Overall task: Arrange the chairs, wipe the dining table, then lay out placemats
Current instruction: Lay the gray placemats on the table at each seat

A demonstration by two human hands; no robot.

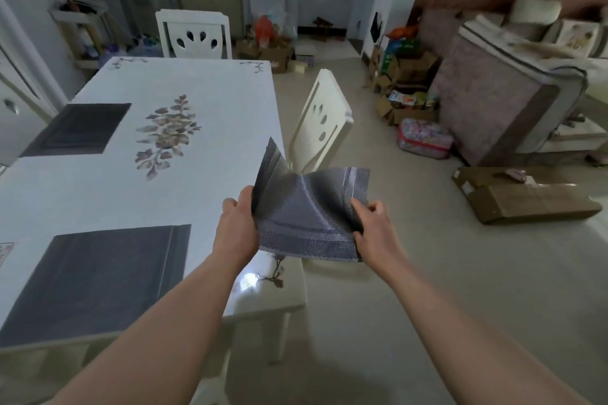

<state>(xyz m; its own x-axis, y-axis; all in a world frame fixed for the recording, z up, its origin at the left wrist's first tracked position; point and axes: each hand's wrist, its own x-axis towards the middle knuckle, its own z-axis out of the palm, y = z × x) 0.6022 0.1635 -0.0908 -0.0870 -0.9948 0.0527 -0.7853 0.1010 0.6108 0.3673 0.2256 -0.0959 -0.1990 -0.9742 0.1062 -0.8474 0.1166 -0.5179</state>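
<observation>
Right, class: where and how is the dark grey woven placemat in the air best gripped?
By its two side edges, one hand from each side, as the left hand and right hand grip it. The dark grey woven placemat is limp and buckles mid-sheet, so pulling outward should flatten it.

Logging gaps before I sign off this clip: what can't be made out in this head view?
Head view:
- Left side of the table: cut off by the frame edge.
- Seat of the side chair: hidden by the held placemat and the table.
- Seat of the far chair: behind the table.
- Fingers of the left hand and right hand: under the placemat.
</observation>
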